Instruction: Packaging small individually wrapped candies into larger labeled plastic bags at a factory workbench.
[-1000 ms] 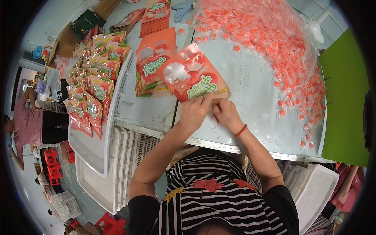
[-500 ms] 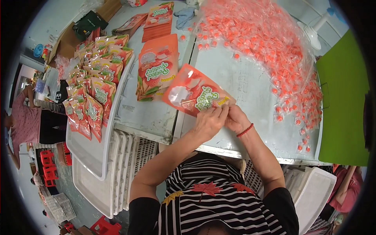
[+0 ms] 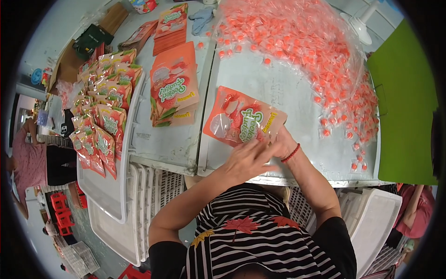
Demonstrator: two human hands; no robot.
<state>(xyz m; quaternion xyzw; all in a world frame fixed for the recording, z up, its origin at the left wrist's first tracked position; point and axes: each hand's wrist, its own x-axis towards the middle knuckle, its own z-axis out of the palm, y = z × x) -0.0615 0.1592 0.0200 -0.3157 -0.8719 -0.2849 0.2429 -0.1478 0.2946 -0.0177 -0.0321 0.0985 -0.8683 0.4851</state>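
A flat pink-red candy pouch [image 3: 241, 118] with fruit pictures is held tilted above the pale worktop [image 3: 274, 97]. My right hand [image 3: 284, 143], with a red beaded bracelet at the wrist, grips its right end. My left hand [image 3: 251, 160] is closed at the pouch's lower edge, close beside the right hand. Some fingertips are hidden where the hands meet the pouch. Left of it lies a fanned stack of flat pouches [image 3: 174, 81]. A heap of individually wrapped pink candies [image 3: 297, 51] spreads across the far right of the worktop.
On the left, a white tray [image 3: 121, 197] holds several plump filled pouches [image 3: 111, 123]. More flat pouches [image 3: 169, 32] and a blue-grey cloth [image 3: 201, 21] lie at the back. A green panel [image 3: 404, 111] edges the right side; white stacked trays [image 3: 367, 223] stand below.
The view has shifted slightly, moving the surroundings left. The pouch now lies more level, and my left hand's fingers have moved from the printed front toward its lower edge.
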